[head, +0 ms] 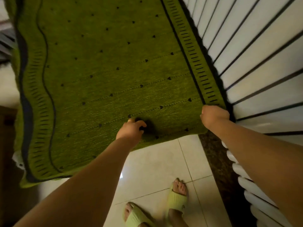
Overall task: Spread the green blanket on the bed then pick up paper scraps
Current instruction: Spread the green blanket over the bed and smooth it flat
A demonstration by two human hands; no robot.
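1 green blanket (105, 76), 2 hands: L (131, 131), R (214, 116); 2 slippers (177, 199).

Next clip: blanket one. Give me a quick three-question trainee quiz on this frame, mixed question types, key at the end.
1. True or false: both hands grip the green blanket.
2. Which hand holds the blanket's corner by the striped border? A) left hand B) right hand C) neither
3. Fill in: the person stands on a tiled floor wearing light green ______.

Key: 1 true; 2 B; 3 slippers. No paper scraps show in this view, and the blanket is held up in the air, not yet laid flat.
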